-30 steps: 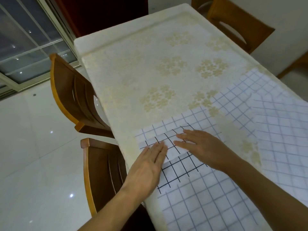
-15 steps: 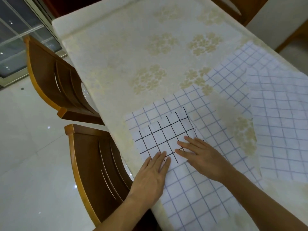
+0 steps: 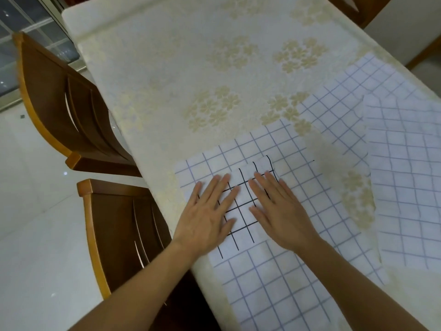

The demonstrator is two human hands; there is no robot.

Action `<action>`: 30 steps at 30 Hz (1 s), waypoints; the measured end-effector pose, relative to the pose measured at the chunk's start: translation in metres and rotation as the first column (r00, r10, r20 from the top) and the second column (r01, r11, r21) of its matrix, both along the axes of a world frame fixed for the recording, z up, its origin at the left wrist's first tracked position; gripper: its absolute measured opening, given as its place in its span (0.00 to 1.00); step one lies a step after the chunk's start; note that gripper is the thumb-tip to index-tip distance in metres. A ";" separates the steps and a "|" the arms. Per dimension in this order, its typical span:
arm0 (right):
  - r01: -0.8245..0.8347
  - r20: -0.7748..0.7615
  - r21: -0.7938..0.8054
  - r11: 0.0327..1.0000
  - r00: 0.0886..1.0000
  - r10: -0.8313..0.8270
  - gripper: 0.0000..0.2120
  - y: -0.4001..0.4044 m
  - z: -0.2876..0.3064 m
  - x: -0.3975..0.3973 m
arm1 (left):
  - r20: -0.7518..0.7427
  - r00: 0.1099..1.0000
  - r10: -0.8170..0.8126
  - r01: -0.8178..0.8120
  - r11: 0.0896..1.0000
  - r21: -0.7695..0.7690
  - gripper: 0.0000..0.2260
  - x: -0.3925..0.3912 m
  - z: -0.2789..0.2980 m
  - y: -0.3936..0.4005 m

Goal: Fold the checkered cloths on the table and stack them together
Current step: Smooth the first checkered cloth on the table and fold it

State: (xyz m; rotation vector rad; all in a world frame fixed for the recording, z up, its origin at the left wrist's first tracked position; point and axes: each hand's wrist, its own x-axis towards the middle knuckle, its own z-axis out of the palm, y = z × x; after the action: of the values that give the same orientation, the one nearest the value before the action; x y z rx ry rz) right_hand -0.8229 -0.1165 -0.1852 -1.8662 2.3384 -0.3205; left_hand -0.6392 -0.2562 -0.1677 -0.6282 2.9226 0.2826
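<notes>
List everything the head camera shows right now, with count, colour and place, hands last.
Folded checkered cloth: one, white with black grid, near the table's left edge, lying on a larger cloth under both hands.
Unfolded checkered cloths: three, white with pale blue grid; one beneath the folded piece, one further right, one at far right, overlapping it.
Tablecloth: one, cream with gold flowers, covering the table.
Wooden chairs: two brown on the left; part of another at top right.
Floor: white, glossy, left.
Left hand: flat, pressing the folded cloth.
Right hand: flat, pressing the folded cloth.
</notes>
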 end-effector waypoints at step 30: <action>0.031 -0.121 0.159 0.987 0.993 -0.012 0.36 -0.048 -0.026 -0.029 | -0.029 0.966 0.257 -0.257 0.966 0.009 0.35 -0.010 -0.035 0.017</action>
State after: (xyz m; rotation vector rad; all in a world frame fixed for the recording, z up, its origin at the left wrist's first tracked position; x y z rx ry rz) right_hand -0.8515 -0.1646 -0.2114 -1.8328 2.3816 -0.0210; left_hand -0.6491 -0.2396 -0.2032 -1.0132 2.8648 0.3294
